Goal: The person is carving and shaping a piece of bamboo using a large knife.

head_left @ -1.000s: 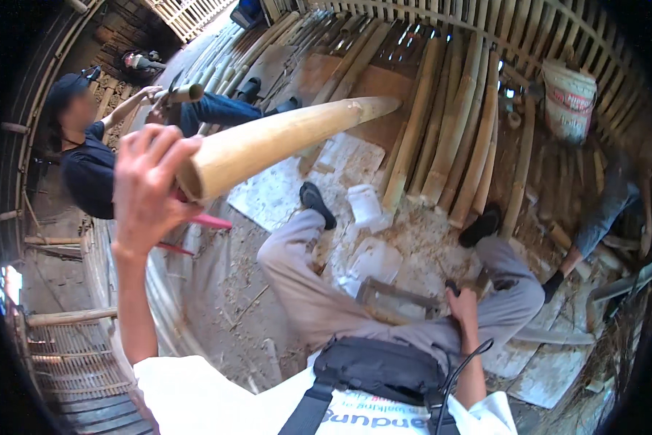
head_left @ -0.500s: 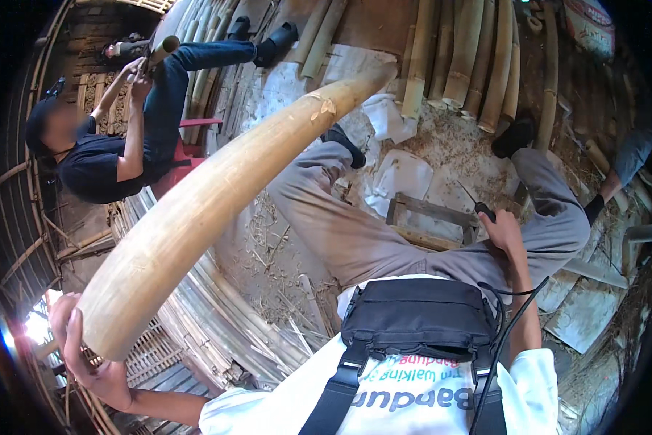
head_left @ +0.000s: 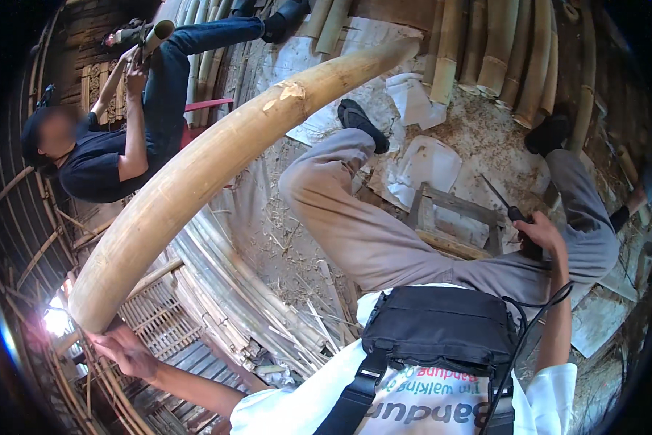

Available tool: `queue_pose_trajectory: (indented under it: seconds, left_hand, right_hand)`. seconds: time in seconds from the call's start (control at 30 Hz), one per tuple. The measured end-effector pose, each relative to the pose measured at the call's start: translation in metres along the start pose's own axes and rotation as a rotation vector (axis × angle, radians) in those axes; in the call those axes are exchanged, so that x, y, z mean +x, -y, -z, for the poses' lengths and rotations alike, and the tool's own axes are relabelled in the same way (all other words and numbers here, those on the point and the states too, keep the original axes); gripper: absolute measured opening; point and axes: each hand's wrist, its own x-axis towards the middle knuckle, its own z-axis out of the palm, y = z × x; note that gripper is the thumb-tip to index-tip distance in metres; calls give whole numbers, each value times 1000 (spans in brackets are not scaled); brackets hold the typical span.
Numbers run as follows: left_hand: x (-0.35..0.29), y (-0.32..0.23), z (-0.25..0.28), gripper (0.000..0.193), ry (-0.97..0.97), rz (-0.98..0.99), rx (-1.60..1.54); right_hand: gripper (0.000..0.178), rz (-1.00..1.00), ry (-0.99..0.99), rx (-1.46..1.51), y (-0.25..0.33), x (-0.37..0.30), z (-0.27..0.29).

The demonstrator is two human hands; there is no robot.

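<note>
A thick, pale bamboo pole [head_left: 188,177] slants from my lower left up toward the top centre, with a chipped patch of peeled surface near its upper part. My left hand [head_left: 126,351] grips it at the near lower end, its fingers partly hidden behind the pole. Low over my right thigh, my right hand [head_left: 542,235] is closed round the black handle of a knife [head_left: 497,194]. The slim blade points up and left, well apart from the pole. Below the blade stands a small wooden frame [head_left: 456,203] between my legs.
Several bamboo poles [head_left: 496,54] lie at the far right. Split bamboo strips [head_left: 246,290] are bundled at my left. A co-worker [head_left: 112,156] sits at the left holding a bamboo tube [head_left: 158,35]. White sheets [head_left: 427,167] and shavings cover the ground. A black bag [head_left: 438,322] hangs on my chest.
My left hand has shifted round to the underside of the pole's near end, and the pole has turned a little. The view has swung slightly left. My right hand still holds the knife low.
</note>
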Motion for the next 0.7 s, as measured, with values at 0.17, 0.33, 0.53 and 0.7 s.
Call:
queue_pose_trajectory:
  seconds: [0.17, 0.33, 0.53, 0.7]
  left_hand:
    - [16, -3, -27, 57, -417, 142, -156]
    - [30, -7, -7, 49, -555, 239, -111]
    - [23, 5, 28, 65, -294, 5, -254]
    - [21, 16, 31, 83, -87, -135, 6]
  right_hand:
    - [39, -212, 106, 249, 16, 4, 8]
    - [31, -316, 218, 438, 23, 7, 15]
    - [23, -231, 82, 283, 23, 5, 14]
    - [26, -191, 114, 170, 25, 3, 8]
